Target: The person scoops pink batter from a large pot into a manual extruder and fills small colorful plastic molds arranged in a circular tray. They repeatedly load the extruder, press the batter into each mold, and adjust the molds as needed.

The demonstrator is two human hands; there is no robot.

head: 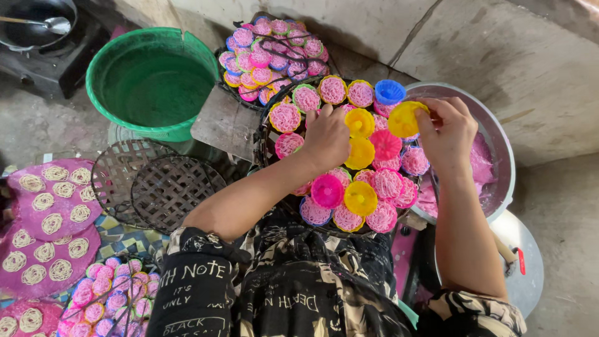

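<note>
Right hand (446, 128) pinches a yellow mould (404, 118) above the tray's (269, 134) far right edge, beside a blue mould (389, 92). Left hand (327, 137), fingers curled, rests on another yellow mould (360, 122) mid-tray among pink noodle nests (387, 184). Metal bowl (499, 143) at right; green bucket (153, 81) at left.

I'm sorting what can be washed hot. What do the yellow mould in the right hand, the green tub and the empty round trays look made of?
Yellow mould: probably plastic, with a smooth, bright, evenly coloured surface. Green tub: plastic, glossy with a moulded rim. Empty round trays: apparently woven bamboo or cane strips, shown by the open dark lattice.
</note>
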